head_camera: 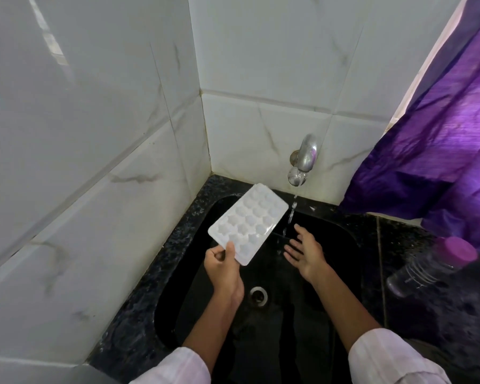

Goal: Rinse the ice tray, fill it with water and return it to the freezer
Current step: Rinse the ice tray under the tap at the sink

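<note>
A white ice tray (pixel 250 221) with several round cells is held tilted over the black sink (pixel 341 261). My left hand (pixel 223 268) grips its near short edge, thumb on top. The tray's far end points toward the wall, just left of the water. A chrome tap (pixel 302 162) on the back wall runs a thin stream (pixel 291 213) into the sink. My right hand (pixel 305 249) is open, fingers spread, palm up, right of the tray and just below and beside the stream, holding nothing.
The drain (pixel 258 295) lies in the sink's middle. Black speckled counter (pixel 139 314) borders the sink. A dark bottle with a purple cap (pixel 432 263) lies on the counter at the right. A purple curtain (pixel 441 139) hangs at the right. White tiled walls meet in a corner behind.
</note>
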